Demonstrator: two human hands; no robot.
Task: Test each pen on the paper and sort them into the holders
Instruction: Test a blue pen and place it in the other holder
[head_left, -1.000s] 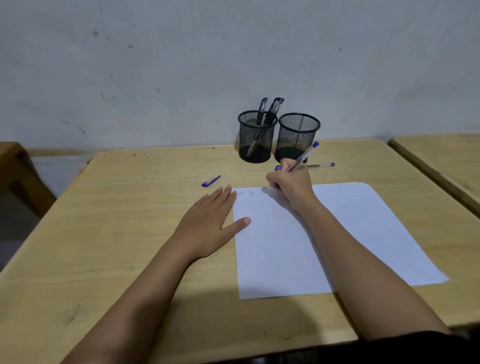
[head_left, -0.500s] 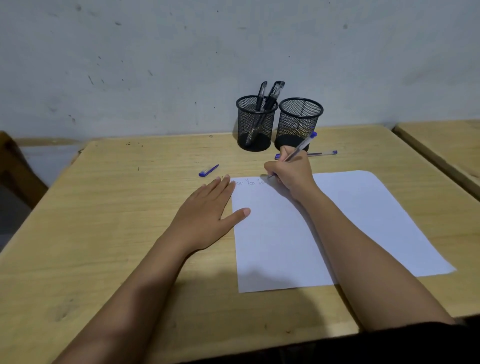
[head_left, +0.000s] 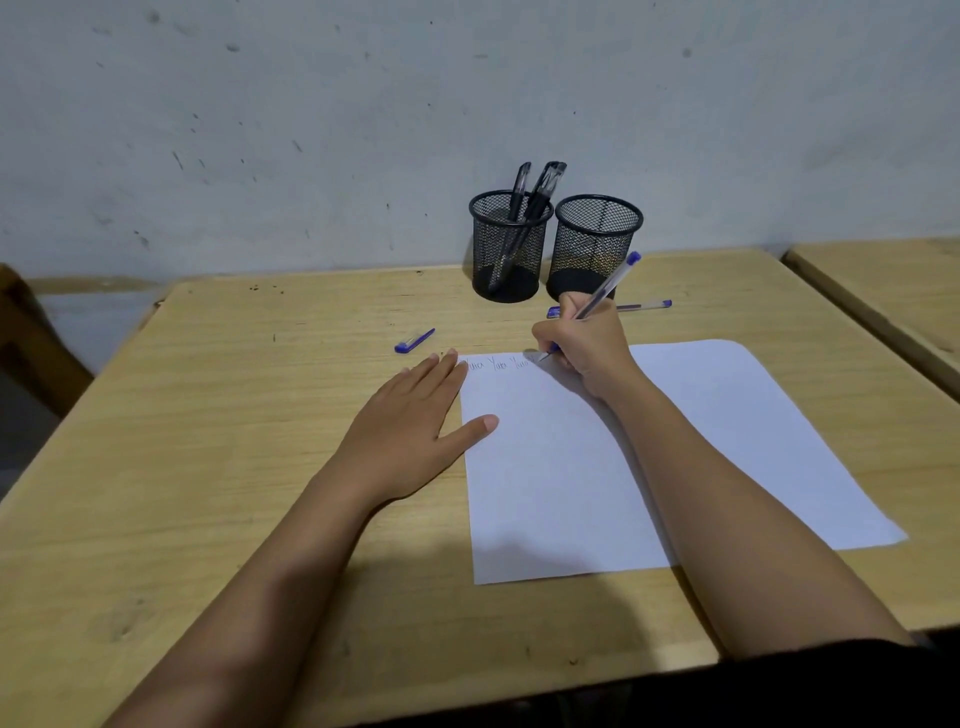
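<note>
My right hand (head_left: 587, 348) grips a clear blue-ended pen (head_left: 608, 286), its tip on the top edge of the white paper (head_left: 675, 441) beside a few small written words. My left hand (head_left: 410, 431) lies flat on the desk, its fingertips and thumb pressing the paper's left edge. Two black mesh holders stand at the back: the left holder (head_left: 506, 249) contains two black pens, and the right holder (head_left: 595, 244) looks empty. Another blue pen (head_left: 644, 305) lies on the desk behind my right hand. A blue pen cap (head_left: 414, 341) rests left of the paper.
The wooden desk (head_left: 208, 467) meets a grey wall at the back. A second desk (head_left: 883, 291) stands to the right across a narrow gap. A brown piece of furniture (head_left: 31, 338) sits at the far left.
The view tilted slightly, so everything sits a little higher in frame. My right hand has edged along the top line, adding writing. My left hand stays flat in the same place.
</note>
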